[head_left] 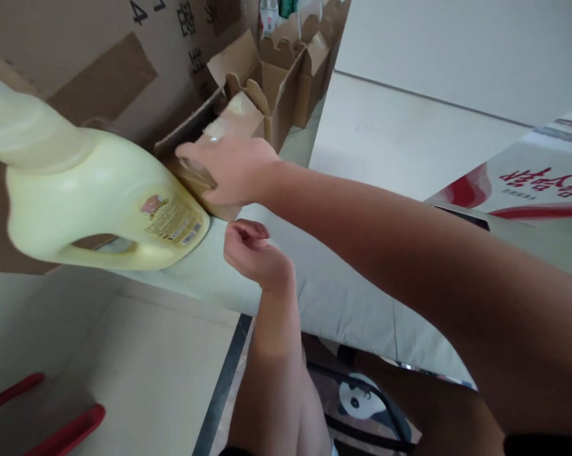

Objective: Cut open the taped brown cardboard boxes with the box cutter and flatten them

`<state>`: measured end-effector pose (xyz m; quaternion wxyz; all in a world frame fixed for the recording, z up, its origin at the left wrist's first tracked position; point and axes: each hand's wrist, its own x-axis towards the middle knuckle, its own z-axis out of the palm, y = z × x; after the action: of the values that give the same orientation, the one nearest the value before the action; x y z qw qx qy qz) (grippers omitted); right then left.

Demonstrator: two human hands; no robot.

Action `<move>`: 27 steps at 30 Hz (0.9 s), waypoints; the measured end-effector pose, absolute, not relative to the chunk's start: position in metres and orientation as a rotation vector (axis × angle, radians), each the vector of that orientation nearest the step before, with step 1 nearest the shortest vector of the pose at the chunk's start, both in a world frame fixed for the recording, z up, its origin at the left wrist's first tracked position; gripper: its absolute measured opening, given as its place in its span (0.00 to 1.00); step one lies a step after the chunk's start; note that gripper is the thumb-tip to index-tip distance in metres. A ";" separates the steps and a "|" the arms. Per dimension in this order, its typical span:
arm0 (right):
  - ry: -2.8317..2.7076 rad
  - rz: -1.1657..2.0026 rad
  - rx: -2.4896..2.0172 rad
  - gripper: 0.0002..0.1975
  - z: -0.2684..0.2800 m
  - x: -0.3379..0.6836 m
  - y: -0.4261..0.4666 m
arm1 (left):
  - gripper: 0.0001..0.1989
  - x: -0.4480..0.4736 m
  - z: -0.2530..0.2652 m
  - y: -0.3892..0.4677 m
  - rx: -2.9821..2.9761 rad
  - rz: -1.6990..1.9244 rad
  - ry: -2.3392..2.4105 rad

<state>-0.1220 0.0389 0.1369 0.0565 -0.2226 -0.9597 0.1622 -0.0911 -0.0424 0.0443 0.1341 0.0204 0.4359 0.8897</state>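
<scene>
My right hand [238,164] reaches over the near small cardboard box [223,211], its fingers and thumb apart at the box's top. Shiny clear tape shows on the flap [242,115] beside the fingers; some fingertips are hidden. Just below, over the table edge, my left hand [257,253] is loosely curled, and nothing shows inside it. To the left of both hands stands a large pale yellow detergent bottle [109,190] with a handle and a printed label. Its base end is close to the near box.
Behind the near box, several open cardboard boxes [276,95] line up, with bottles [279,9] at the far end. A large carton [100,69] stands at the left. White panels [409,126] and a red-and-white printed box [537,174] lie at the right. Red bars [71,430] show below.
</scene>
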 end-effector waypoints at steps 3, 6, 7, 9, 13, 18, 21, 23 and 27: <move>-2.863 0.440 -0.805 0.16 0.132 -0.118 0.037 | 0.15 -0.093 0.042 -0.044 0.189 2.604 1.342; -2.806 0.310 -0.914 0.07 0.119 -0.090 0.039 | 0.15 -0.094 0.045 -0.049 0.393 2.719 1.446; -2.746 0.276 -0.944 0.06 0.114 -0.075 0.040 | 0.15 -0.095 0.047 -0.050 0.460 2.776 1.491; -2.615 0.210 -1.004 0.05 0.107 -0.037 0.040 | 0.15 -0.098 0.054 -0.055 0.558 2.922 1.563; -2.428 0.102 -1.053 0.08 0.106 0.067 0.023 | 0.10 -0.111 0.064 -0.064 0.554 3.071 1.563; -2.190 0.263 -0.879 0.09 0.100 0.193 -0.021 | 0.11 -0.105 0.052 -0.057 0.806 2.375 1.460; -2.100 0.348 -0.938 0.20 0.073 0.236 -0.039 | 0.17 -0.079 0.042 -0.046 1.093 1.878 1.269; -1.994 0.485 -0.906 0.35 0.050 0.250 -0.044 | 0.16 -0.059 0.039 -0.040 1.228 1.647 1.176; -1.767 0.648 -0.802 0.42 0.024 0.257 -0.048 | 0.18 -0.033 0.036 -0.030 1.323 1.549 1.215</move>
<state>0.2571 -0.0475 0.0238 0.5208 -0.3346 -0.7374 0.2702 -0.0334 -0.0300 0.0358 0.3752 0.5171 0.4748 0.6053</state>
